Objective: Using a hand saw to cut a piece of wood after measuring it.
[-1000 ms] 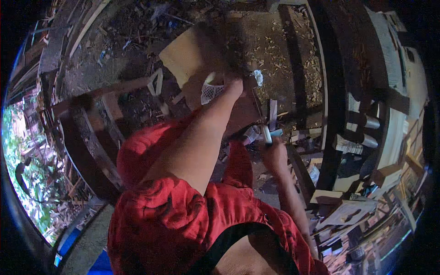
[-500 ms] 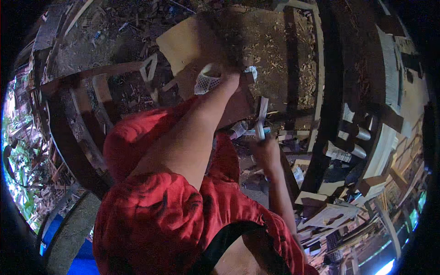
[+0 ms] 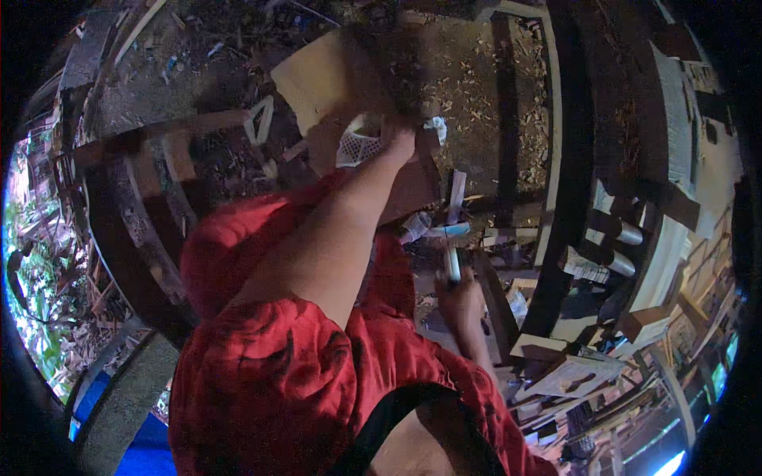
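Note:
My left hand (image 3: 402, 144) reaches forward beside a white perforated basket (image 3: 361, 149), at the far edge of a reddish-brown board (image 3: 414, 186). Shadow hides its fingers, so I cannot tell whether they grip anything. Lower and to the right, my right hand (image 3: 460, 295) is closed around a pale, stick-like tool (image 3: 452, 262), whose exact kind is blurred. Just beyond the tool lie a light wooden strip (image 3: 457, 194) and a bluish-white flat piece (image 3: 446, 230). A crumpled white scrap (image 3: 436, 127) sits right of my left hand.
A tan wooden panel (image 3: 321, 79) lies ahead, with shavings scattered on the ground (image 3: 468, 87). Dark curved wooden rails (image 3: 119, 262) stand at the left. Metal cylinders (image 3: 627, 232) and wood offcuts (image 3: 575, 373) crowd the right side.
My right hand has drawn back toward me with the pale tool, away from the wooden strip. My left hand stays in nearly the same place beside the basket.

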### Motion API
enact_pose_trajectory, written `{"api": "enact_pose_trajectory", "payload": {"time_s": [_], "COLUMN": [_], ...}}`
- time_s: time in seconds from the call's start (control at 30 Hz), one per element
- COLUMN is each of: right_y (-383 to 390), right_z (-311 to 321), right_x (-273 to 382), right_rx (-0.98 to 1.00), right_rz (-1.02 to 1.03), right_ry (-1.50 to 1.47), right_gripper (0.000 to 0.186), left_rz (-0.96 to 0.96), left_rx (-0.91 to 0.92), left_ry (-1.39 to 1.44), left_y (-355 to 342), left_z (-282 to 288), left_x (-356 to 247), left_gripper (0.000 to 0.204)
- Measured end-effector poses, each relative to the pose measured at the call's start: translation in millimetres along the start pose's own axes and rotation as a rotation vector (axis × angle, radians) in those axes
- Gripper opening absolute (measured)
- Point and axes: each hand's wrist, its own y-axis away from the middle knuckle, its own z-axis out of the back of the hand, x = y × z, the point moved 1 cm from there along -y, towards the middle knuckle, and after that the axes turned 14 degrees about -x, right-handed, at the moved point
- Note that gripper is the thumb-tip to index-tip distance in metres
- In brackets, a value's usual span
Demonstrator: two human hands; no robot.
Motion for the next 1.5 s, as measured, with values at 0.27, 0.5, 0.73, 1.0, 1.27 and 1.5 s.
{"api": "enact_pose_trajectory", "payload": {"time_s": [0.27,0.5,0.73,1.0,1.27,1.5], "right_y": [34.2,-54.6,-71.2,-66.4,-73.9,-73.2], "right_z": [-16.7,-26.7,-65.2,-59.4,-86.9,-77.6], "right_x": [-57.6,4.7,-5.2,-1.8,-21.6,-16.5], "right_rx": [-0.007,0.062,-0.059,0.089,-0.08,-0.019], "right_rz": [-0.016,0.152,-0.033,0.131,0.068,0.078], "right_ry": [-0.135,-0.124,-0.151,-0.344,-0.298,-0.259], "right_gripper": [0.04,0.037,0.032,0.035,0.035,0.039], "left_rz": [-0.093,-0.074,-0.008,0.013,-0.052,-0.093], "left_rx": [-0.054,-0.029,0.012,0.247,-0.306,-0.165], "left_ry": [-0.194,-0.107,-0.087,-0.301,-0.263,-0.261], "left_y": [12.3,13.8,14.4,18.9,27.4,59.1], "left_z": [7.9,6.6,18.2,26.0,-16.5,3.3], "left_x": [-11.4,-20.0,-12.0,-12.7,-6.2,-13.1], "left_gripper": [0.056,0.046,0.035,0.038,0.038,0.04]}}
